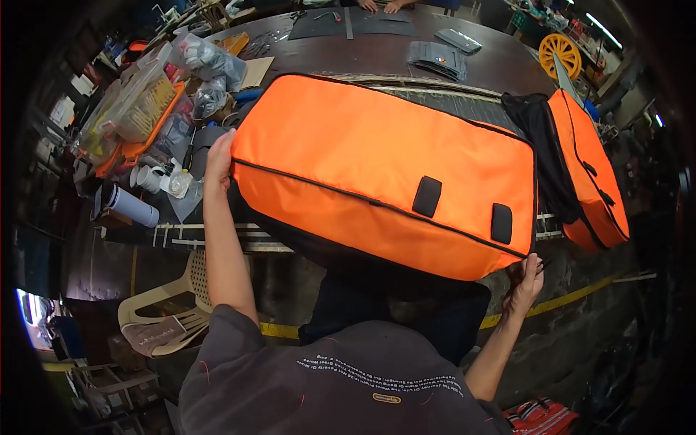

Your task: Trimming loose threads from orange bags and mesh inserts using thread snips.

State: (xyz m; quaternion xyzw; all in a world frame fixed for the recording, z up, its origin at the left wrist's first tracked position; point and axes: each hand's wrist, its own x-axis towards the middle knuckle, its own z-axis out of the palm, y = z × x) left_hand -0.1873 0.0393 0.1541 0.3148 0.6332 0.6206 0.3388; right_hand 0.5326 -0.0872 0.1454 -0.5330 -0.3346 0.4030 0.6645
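Observation:
A large orange bag [362, 138] with black piped edges lies across the front of the worktable, its near side overhanging the edge toward me. Two black patches, one [428, 196] left of the other [501, 223], sit near its right front edge. My left hand [220, 158] grips the bag's left end, its fingers partly hidden behind the fabric. At the near right corner, my right hand [528, 283] is closed on the bag's edge with bent fingers. Black fabric shows beneath the bag on the near side.
Another orange and black bag [591, 170] stands at the right. Clear plastic boxes [145, 109], a white tumbler [130, 205] and cups crowd the table's left. Flat grey packages [437, 59] lie farther back, near another person's hands [383, 6]. A plastic chair [163, 308] stands at lower left.

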